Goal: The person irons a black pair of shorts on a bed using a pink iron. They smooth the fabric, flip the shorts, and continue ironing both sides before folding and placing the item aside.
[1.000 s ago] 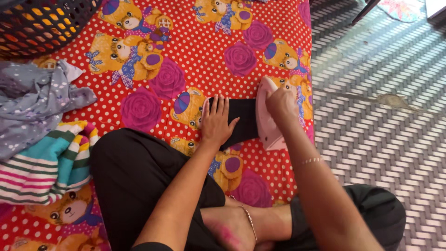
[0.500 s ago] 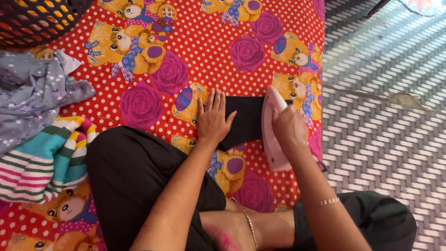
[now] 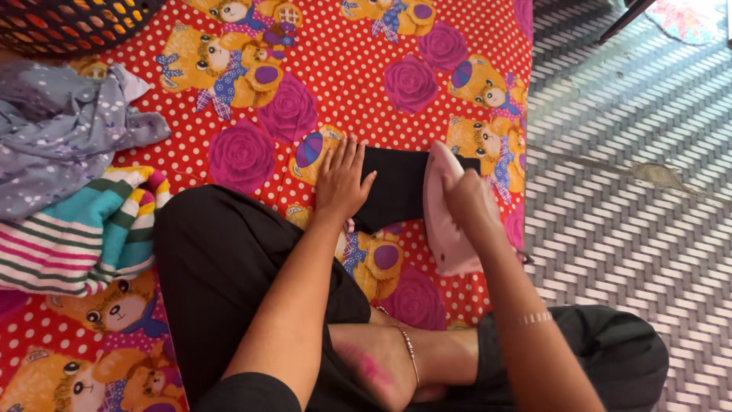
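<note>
Presently my left hand (image 3: 341,181) lies flat, fingers together and extended, palm pressed on the left end of a small black cloth (image 3: 396,187), a smooth matte rectangle spread on the blanket (image 3: 343,84). My right hand (image 3: 471,202) is closed around the handle of a pink iron (image 3: 446,221), a glossy plastic body with a pointed nose and a broad rounded heel. The iron rests on the right part of the cloth; its long axis runs away from me, nose pointing to the far edge of the blanket, heel toward my knee. The cloth's long axis runs left to right, between my two hands. The blanket is red with white dots, printed bears and purple roses. Striped folded clothes (image 3: 76,236) and a crumpled grey dotted garment (image 3: 61,137) lie to my left, beside a dark mesh basket (image 3: 69,23). Compared with half a second ago, the iron sits slightly nearer to me; my left hand has not shifted.
</note>
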